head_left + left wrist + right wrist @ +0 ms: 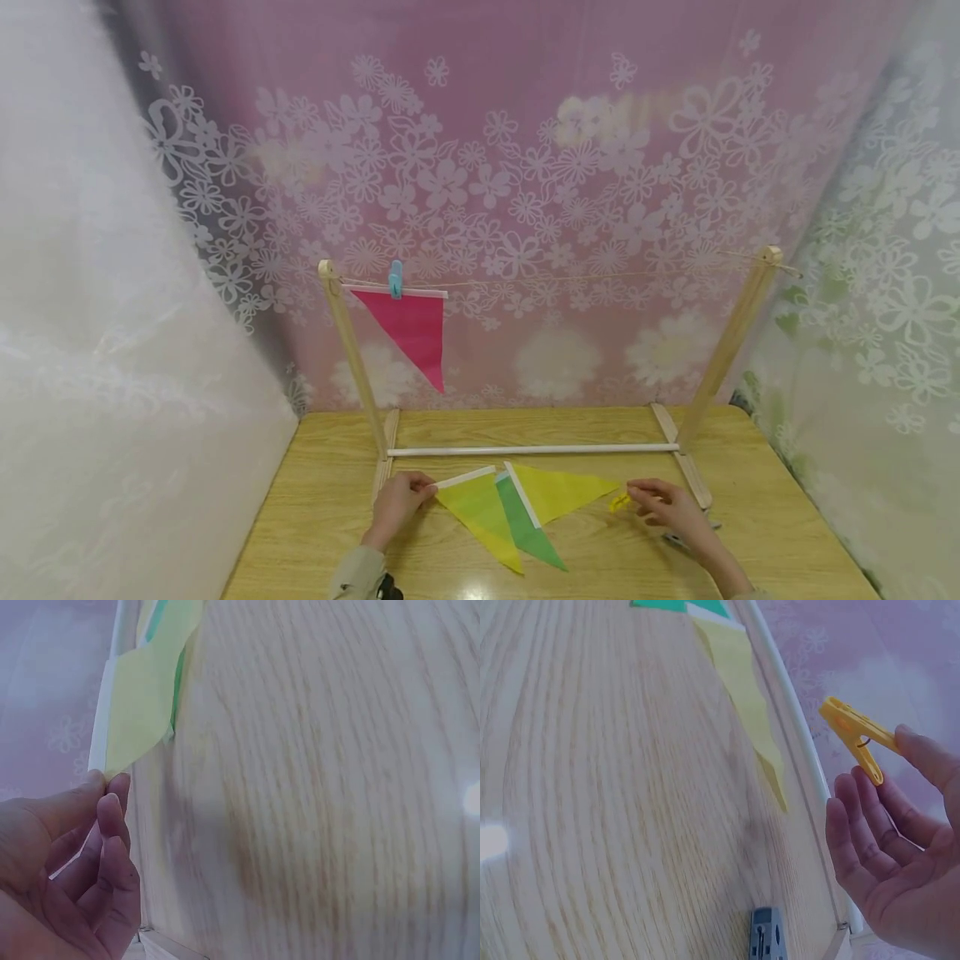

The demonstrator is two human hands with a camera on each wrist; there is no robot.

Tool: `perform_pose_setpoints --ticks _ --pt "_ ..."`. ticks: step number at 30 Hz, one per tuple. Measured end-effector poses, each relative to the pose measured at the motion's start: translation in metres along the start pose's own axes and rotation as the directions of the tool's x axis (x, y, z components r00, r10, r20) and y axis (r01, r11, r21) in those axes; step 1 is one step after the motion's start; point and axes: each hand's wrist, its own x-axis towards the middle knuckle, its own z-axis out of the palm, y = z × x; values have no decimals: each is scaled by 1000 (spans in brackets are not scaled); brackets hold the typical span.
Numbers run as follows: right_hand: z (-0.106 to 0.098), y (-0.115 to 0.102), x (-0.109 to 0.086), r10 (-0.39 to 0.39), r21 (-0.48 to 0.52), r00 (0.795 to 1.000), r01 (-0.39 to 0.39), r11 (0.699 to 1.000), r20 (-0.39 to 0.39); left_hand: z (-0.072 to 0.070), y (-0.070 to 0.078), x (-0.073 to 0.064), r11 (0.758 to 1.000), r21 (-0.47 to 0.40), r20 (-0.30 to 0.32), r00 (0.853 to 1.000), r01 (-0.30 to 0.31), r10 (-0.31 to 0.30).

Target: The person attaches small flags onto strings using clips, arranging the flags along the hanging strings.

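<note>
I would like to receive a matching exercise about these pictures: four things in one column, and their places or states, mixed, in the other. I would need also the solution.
Things:
1. Pink flag
2. Yellow clothespin
3. Grey clothespin
4. White rod

Places or states:
A. Lying on the table, in neither of the hands
B. Low down, between the two feet of the wooden stand
C. Hanging at the string
D. Held by the right hand

Right pairs: 1-C, 2-D, 3-A, 4-B
</note>
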Motion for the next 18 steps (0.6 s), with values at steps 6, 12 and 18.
perform_pose_setpoints --ticks 6,12,18 --pt "-1 -1 1 63 119 998 -61 991 -8 -3 7 0 996 -85 27 1000 -14 16" --pt "-3 -2 -1 75 139 997 -73 988 -7 -7 14 0 969 -243 99 995 51 -27" --pt "0 -2 -2 75 156 997 -70 985 -23 -14 27 0 918 -380 181 982 118 -51"
